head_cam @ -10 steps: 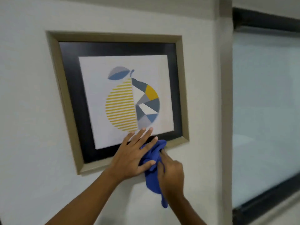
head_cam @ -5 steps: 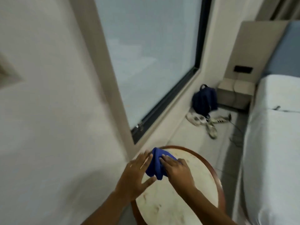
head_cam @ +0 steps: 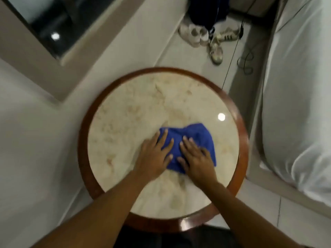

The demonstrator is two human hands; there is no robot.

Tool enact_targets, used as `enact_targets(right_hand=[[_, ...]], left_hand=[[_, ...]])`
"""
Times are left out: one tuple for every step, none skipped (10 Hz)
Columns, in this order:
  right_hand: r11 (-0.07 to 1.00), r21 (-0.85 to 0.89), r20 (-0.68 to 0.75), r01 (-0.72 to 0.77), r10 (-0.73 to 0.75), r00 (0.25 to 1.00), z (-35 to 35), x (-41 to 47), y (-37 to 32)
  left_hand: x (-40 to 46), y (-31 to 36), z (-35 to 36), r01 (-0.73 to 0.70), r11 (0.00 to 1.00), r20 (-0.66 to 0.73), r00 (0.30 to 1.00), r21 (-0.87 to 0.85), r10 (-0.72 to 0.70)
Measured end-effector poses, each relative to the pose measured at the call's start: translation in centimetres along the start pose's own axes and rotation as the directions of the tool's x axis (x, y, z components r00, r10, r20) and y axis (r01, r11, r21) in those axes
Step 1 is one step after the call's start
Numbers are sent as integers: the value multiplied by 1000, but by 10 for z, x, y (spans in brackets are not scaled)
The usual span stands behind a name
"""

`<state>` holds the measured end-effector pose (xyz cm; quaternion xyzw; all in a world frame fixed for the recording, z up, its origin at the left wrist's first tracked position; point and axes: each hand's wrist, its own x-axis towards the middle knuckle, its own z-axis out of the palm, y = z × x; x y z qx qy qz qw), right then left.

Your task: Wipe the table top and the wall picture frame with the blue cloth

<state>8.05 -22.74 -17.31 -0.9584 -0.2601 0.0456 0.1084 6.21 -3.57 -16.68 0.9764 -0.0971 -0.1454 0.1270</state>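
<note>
Blue cloth, bunched just right of the round counter centre, toward the near edge. Soft, light, likely to slide easily on polished stone. Left hand and right hand pressing flat, fingers spread, gripping nothing.

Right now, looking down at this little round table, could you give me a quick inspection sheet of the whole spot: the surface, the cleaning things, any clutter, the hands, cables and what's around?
Surface: round table, pale marbled top with a brown wooden rim, some faint brownish marks.
Job's things: blue cloth bunched on the table top; picture frame not in view.
Clutter: nothing seen on the table besides the cloth.
Hands: left hand and right hand both flat on the cloth, pressing it down.
Cables: thin dark cable on the floor by the bed.
Surroundings: shoes and a dark bag on the floor, white bed to the right, window at upper left.
</note>
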Motion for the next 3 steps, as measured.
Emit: enact_targets(right_hand=[[997, 11, 35, -71, 71, 997, 8, 8, 0], [990, 43, 208, -133, 121, 971, -27, 31, -6], [970, 93, 396, -226, 172, 902, -113, 44, -21]], left_hand=[[4, -2, 7, 68, 997, -14, 998, 37, -68], [8, 2, -28, 78, 992, 68, 994, 103, -85], [-11, 15, -103, 64, 993, 206, 975, 96, -83]])
